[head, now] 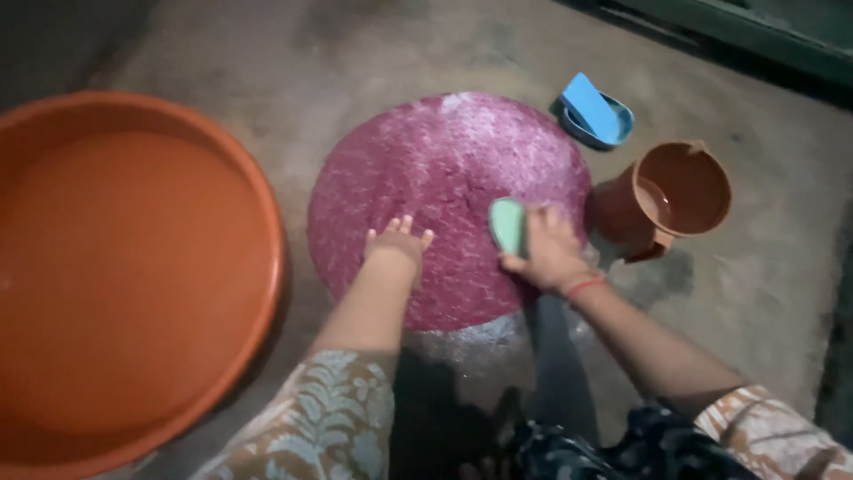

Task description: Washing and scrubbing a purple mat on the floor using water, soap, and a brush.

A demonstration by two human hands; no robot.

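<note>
A round pink mat [444,169] lies flat on the wet concrete floor, streaked with white suds. My left hand [396,242] rests palm down on its near left part, fingers spread. My right hand [544,251] grips a light green scrub brush [507,224] and presses it against the mat's near right part. A red thread band circles my right wrist.
A large orange tub [258,204] holding water fills the left side. A brown mug-shaped bucket [680,191] with some water stands right of the mat. A blue soap dish [593,114] with a blue bar sits beyond it. A dark step edges the top right.
</note>
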